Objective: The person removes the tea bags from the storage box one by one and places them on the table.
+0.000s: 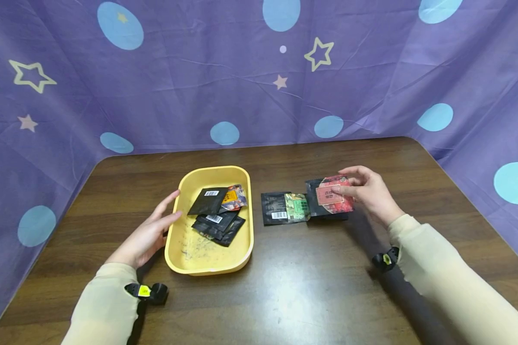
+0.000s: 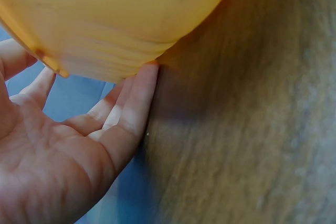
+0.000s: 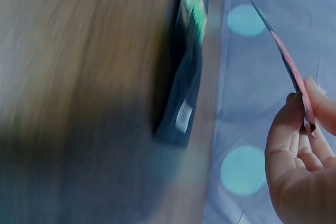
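My right hand [image 1: 371, 191] pinches a black and red sachet [image 1: 330, 195] between thumb and fingers, raised above the table. In the right wrist view this sachet [image 3: 291, 66] shows edge-on. Beneath and left of it lie a black and green sachet [image 1: 296, 207] and another black packet [image 1: 334, 216], mostly hidden. A yellow plastic basin [image 1: 209, 270] stands left of them, holding several black sachets [image 1: 208, 201], one with a colourful orange-labelled front [image 1: 234, 197]. My left hand [image 1: 148, 232] rests against the basin's left side, its fingertips [image 2: 149, 72] touching the outer wall.
The brown wooden table [image 1: 302, 282] carries the basin and sachets. Behind it and at both sides hangs a purple curtain [image 1: 177, 81] with stars and blue dots. A black wrist strap with a yellow label [image 1: 144, 291] sits at the left cuff, a similar one [image 1: 386, 259] at the right.
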{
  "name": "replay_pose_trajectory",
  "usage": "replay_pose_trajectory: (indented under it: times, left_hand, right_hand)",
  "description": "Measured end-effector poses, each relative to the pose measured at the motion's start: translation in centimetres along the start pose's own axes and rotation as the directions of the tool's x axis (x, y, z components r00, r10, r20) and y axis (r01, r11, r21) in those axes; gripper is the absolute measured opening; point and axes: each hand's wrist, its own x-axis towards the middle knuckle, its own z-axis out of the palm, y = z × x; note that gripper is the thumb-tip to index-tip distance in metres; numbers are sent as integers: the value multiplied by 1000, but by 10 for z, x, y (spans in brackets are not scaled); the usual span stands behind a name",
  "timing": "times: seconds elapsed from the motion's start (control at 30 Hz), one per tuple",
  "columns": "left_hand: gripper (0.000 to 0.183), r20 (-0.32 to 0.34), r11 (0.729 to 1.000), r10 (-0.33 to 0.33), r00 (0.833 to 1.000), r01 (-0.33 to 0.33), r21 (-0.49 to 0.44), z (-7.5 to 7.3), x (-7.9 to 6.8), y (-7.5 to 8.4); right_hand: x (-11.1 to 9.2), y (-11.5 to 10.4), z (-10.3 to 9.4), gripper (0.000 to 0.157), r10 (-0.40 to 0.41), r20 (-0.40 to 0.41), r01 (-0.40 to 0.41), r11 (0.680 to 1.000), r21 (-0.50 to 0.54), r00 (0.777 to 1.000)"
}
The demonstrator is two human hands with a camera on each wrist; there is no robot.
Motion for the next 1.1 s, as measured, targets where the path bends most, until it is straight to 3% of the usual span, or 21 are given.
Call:
replay_pose_trajectory:
  times: [0.3,0.5,0.7,0.9,1.1]
  left_hand:
    - [68,-8,1000,1,1000,-1,13,-2,-1,-2]
    - [68,-6,1000,5,1000,-5,14,-2,-2,-1]
    - [68,-6,1000,2,1000,-2,16,-1,-3,0]
    - [68,-9,1000,-4,1000,4,15,0,-3,1]
    - [68,-11,1000,-1,1000,1,17,0,-1,0]
  right_hand:
    - [5,13,-30,32,65,5,-65,997,39,998]
    - [7,24,-41,29,68,1,-68,998,-20,998]
    - [11,33,-49,29,106,12,-107,994,36,994]
    - [16,39,-51,41,139,9,-139,990,-33,990]
    - [18,42,-49,46,64,-8,-64,980,-188,998]
